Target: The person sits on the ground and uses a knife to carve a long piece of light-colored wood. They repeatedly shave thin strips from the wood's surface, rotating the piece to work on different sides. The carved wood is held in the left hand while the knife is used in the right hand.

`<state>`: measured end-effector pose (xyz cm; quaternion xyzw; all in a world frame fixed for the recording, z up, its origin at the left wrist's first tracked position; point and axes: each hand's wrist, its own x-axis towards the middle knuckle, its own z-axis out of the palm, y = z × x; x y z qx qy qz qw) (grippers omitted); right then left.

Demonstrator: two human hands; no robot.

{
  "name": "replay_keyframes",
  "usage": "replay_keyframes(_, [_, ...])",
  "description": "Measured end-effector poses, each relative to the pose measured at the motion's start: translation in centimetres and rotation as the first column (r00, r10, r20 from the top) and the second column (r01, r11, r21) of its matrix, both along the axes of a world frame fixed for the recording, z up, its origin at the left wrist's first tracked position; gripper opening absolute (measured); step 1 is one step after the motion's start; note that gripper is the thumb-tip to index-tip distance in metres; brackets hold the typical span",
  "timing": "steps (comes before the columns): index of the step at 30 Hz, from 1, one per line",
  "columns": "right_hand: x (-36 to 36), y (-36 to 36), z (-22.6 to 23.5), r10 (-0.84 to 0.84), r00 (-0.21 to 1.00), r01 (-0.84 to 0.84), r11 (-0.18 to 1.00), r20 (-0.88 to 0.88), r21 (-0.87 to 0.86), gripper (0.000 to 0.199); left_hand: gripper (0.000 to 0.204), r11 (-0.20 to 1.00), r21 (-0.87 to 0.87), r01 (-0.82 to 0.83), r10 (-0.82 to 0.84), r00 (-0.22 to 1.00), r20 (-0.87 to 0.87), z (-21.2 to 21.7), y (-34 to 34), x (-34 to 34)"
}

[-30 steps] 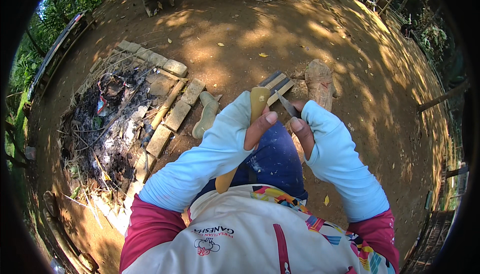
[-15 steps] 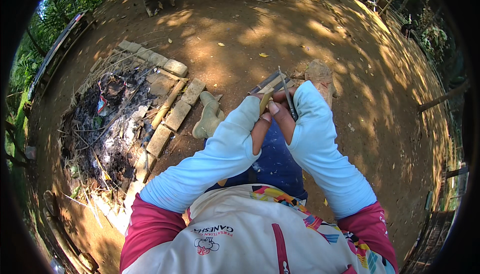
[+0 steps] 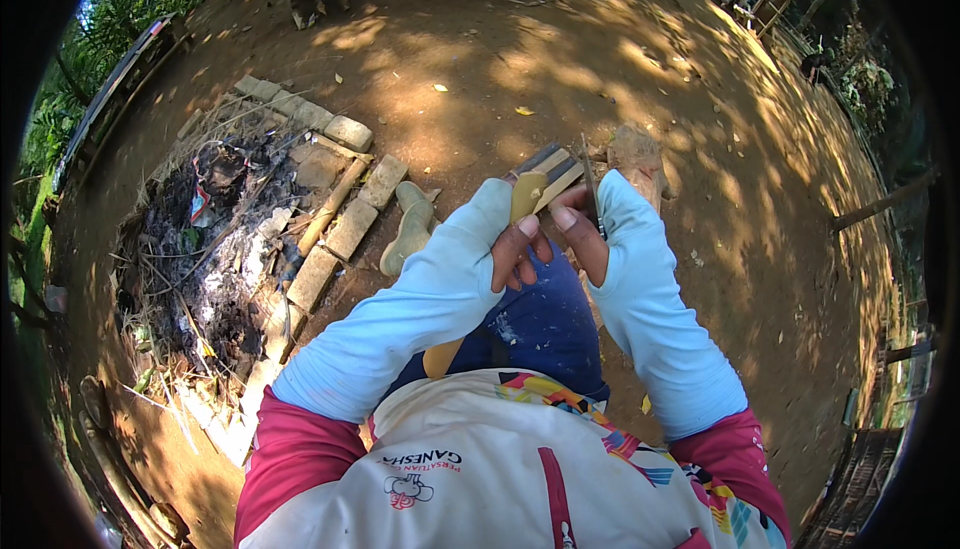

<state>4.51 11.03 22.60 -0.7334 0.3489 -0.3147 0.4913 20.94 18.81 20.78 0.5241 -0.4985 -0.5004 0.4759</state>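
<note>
Wooden stick (image 3: 527, 195) in left hand (image 3: 511, 247), knife (image 3: 590, 185) in right hand (image 3: 581, 237)
Left fingers curled around the stick, which passes under the sleeve (image 3: 385, 334), its length apparently steadied there; right thumb and fingers grasp the knife, handle hidden, blade pointing forward, presumably to clear the fingertips. Blade and stick apart, both above the blue trousers (image 3: 550, 324)

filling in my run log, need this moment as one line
left hand: holds yellowish wooden piece | right hand: holds knife, blade pointing forward | hands: close together | ground left: ash patch, bricks
</note>
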Motion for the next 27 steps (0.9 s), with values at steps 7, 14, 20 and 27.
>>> replay_keyframes(7, [-1.6, -2.2, -0.1, -0.064, 0.996, 0.061, 0.997, 0.063, 0.044, 0.036, 0.033, 0.993, 0.098, 0.068, -0.056, 0.991, -0.121, 1.4, -0.4, 0.6])
replay_keyframes(14, [-1.8, -2.8, 0.0, 0.081, 0.993, -0.075, 0.995, -0.089, 0.072, 0.034, 0.028, 0.970, 0.176, 0.170, -0.174, 0.985, 0.010, 2.6, -1.5, 0.6])
replay_keyframes(20, [-2.7, -2.8, -3.3, -0.223, 0.961, 0.118, 0.867, 0.165, 0.483, 0.025, 0.025, 0.751, -0.659, -0.025, 0.460, 0.737, 0.495, -2.0, -2.7, 0.2])
replay_keyframes(27, [-1.9, 0.2, -5.7, -0.435, 0.737, -0.165, 0.626, 0.517, 0.762, 0.024, 0.059, 0.882, -0.063, -0.467, 0.282, 0.631, -0.723, -8.9, -3.5, -4.5])
